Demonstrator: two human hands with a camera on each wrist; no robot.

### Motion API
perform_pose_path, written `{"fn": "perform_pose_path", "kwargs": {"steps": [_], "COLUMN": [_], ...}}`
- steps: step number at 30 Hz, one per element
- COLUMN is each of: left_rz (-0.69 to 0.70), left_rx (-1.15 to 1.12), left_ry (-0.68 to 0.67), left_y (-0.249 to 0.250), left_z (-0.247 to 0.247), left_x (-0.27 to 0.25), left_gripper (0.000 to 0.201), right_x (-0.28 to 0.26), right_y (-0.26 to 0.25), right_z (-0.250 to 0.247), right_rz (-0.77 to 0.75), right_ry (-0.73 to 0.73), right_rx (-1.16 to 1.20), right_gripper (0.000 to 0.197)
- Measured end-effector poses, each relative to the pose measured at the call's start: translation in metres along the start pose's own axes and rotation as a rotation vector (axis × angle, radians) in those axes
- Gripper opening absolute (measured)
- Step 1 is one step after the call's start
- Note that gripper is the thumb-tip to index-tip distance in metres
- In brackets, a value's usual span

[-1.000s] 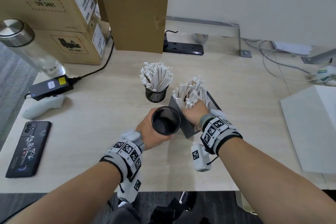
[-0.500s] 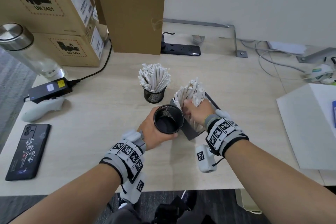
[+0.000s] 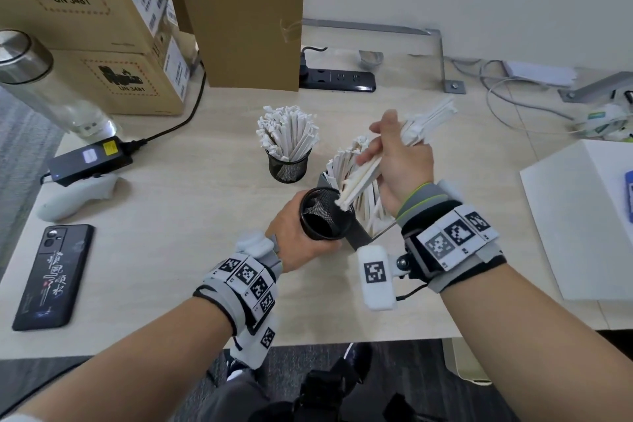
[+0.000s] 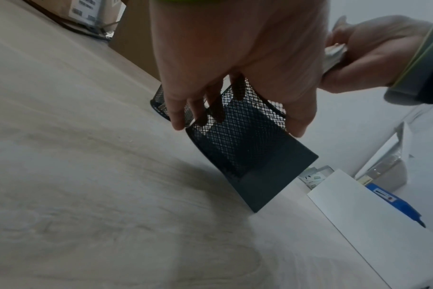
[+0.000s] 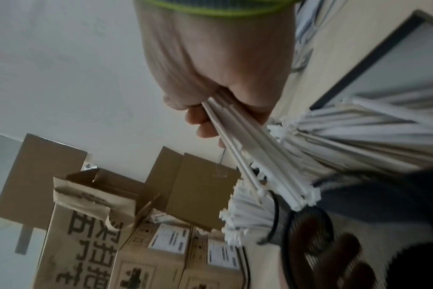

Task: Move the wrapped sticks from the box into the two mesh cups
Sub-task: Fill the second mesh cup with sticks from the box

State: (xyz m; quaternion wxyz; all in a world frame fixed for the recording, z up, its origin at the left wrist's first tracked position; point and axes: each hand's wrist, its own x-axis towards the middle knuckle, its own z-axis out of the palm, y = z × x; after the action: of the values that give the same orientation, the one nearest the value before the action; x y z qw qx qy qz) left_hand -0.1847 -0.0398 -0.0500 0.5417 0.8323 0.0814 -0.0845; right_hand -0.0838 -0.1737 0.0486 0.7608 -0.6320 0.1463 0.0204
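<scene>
Pale wood-grain desk (image 3: 191, 223) against a white wall; cardboard boxes (image 3: 102, 27) stacked at 10–11 o'clock, black power strip (image 3: 337, 79) at 12, glass bottle (image 3: 41, 89), charger brick (image 3: 89, 159) and phone (image 3: 53, 276) along the 9 o'clock side, white block (image 3: 582, 233) at 3.

Right hand (image 3: 399, 161) is fisted round a bundle of wrapped sticks (image 3: 363, 178), w/ thumb closed over it. Bundle's long axis runs diagonally from 1 o'clock down to 7; low end points into the mouth of the empty mesh cup (image 3: 325, 216), just over its rim, upper ends fanning past the fingers at 1.

Left hand (image 3: 298, 240) wraps that cup from the 8 o'clock side, fingers curled on the mesh. Cup tilted, mouth toward the box.

Dark box (image 3: 359, 236) touches the cup at 3 o'clock, more sticks standing in it. Second mesh cup (image 3: 287, 168), packed w/ upright sticks, sits at 11, apart.
</scene>
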Motion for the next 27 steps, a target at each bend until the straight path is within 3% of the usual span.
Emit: {"fn": "perform_pose_path", "kwargs": {"steps": [2, 4, 6, 9, 14, 16, 19, 21, 24, 27], "left_rz": [0.025, 0.051, 0.065, 0.063, 0.018, 0.016, -0.024, -0.064, -0.094, -0.095], "left_rx": [-0.033, -0.058, -0.072, -0.064, -0.133, -0.174, -0.181, -0.15, -0.151, -0.139], "left_ry": [0.002, 0.009, 0.002, -0.02, -0.038, -0.044, 0.002, 0.045, 0.082, 0.101], "left_y": [0.002, 0.005, 0.006, 0.003, -0.003, -0.008, -0.021, -0.028, -0.036, -0.038], "left_z": [0.0, -0.002, -0.006, -0.008, -0.008, -0.008, -0.012, -0.017, -0.02, -0.022], "left_x": [-0.001, -0.003, -0.005, -0.008, -0.009, -0.008, -0.008, -0.008, -0.005, -0.006], "left_gripper": [0.083, 0.083, 0.083, 0.086, 0.095, 0.096, 0.102, 0.1, 0.096, 0.096], "right_x": [-0.011, -0.016, -0.019, -0.018, -0.027, -0.026, -0.015, -0.005, 0.001, 0.002], "right_y": [0.011, 0.028, 0.04, 0.041, 0.05, 0.054, 0.052, 0.057, 0.071, 0.079], "right_z": [0.004, 0.003, 0.001, -0.002, -0.002, -0.007, -0.017, -0.026, -0.034, -0.029], "right_rz": [0.082, 0.026, -0.103, -0.184, -0.292, -0.281, -0.18, -0.088, 0.062, 0.082], "right_ry": [-0.054, -0.114, -0.151, -0.183, -0.499, -0.471, -0.177, -0.071, -0.207, -0.29], "right_rx": [-0.039, -0.296, -0.512, -0.547, -0.911, -0.877, -0.714, -0.761, -0.937, -1.01], "right_gripper": [0.025, 0.022, 0.033, 0.051, 0.028, 0.039, 0.044, 0.048, 0.069, 0.074]}}
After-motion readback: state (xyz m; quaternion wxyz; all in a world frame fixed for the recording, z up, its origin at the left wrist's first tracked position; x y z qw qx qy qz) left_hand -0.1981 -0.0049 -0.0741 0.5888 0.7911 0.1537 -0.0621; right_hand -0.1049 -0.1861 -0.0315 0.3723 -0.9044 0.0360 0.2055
